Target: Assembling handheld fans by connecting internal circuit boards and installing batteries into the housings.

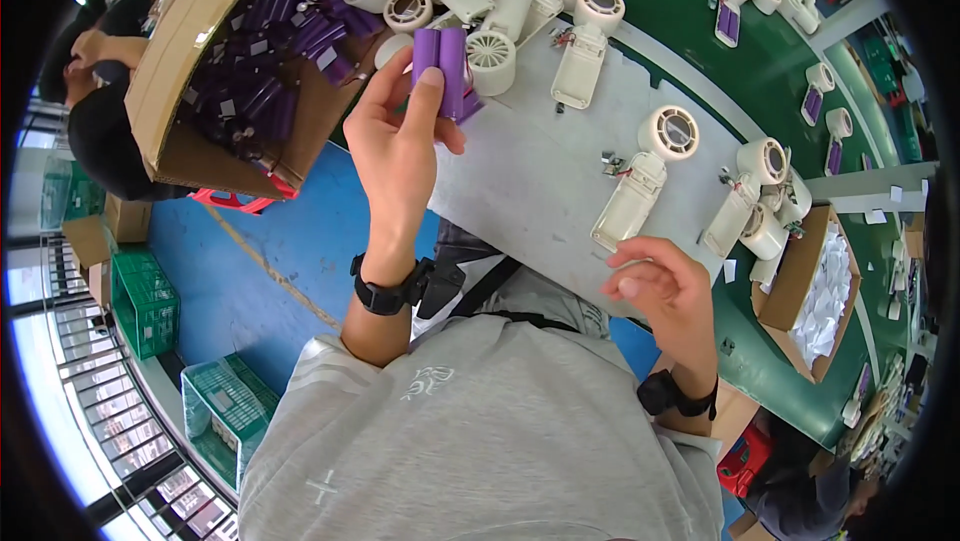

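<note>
My left hand [393, 166] is raised over the left end of the grey work plate [500, 176]. Its thumb and fingers grip a purple battery pack [453, 66] made of two cylinders side by side. More purple shows behind those fingers, partly hidden. With fingers loosely curled and apart, my right hand [665, 291] holds nothing. It hovers by the lower end of a cream handheld fan shell [632, 203], which lies with its round head [668, 133] away from me. Another open fan shell [580, 66] lies farther back, and more [735, 211] lie to the right.
A cardboard box [165, 71] full of purple battery packs [300, 36] stands at the left. White fan parts [510, 6] are heaped at the back. On the right, a carton [800, 291] holds white pieces. Fans with purple packs [727, 21] lie on the green surface [680, 11]. Other people work nearby.
</note>
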Action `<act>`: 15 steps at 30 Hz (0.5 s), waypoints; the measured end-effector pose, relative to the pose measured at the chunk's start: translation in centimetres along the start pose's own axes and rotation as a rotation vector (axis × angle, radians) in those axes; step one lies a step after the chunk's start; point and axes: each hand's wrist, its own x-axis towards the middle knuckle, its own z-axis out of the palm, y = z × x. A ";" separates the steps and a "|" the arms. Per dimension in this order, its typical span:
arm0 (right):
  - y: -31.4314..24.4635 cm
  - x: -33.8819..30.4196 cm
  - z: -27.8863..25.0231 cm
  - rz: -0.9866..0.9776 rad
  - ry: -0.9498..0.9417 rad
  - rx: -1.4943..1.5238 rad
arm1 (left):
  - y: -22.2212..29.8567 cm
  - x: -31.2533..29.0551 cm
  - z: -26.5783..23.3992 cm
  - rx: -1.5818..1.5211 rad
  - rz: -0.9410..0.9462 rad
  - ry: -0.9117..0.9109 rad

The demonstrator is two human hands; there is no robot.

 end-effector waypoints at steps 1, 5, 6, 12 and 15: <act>0.1 0.3 0.1 -0.024 -0.008 -0.014 | -0.3 0.1 0.0 -0.033 -0.006 0.022; 0.3 0.3 -0.7 -0.009 -0.012 -0.069 | -1.4 1.2 -2.1 -0.086 -0.004 0.155; 0.4 0.2 -0.9 0.009 -0.010 -0.090 | -1.8 1.5 -2.9 -0.096 0.002 0.211; 0.8 0.8 -1.1 0.041 0.014 -0.104 | -3.7 2.1 -6.3 -0.019 -0.018 0.235; 0.8 1.2 -1.2 0.059 0.009 -0.121 | -3.5 1.9 -7.0 0.032 0.005 0.154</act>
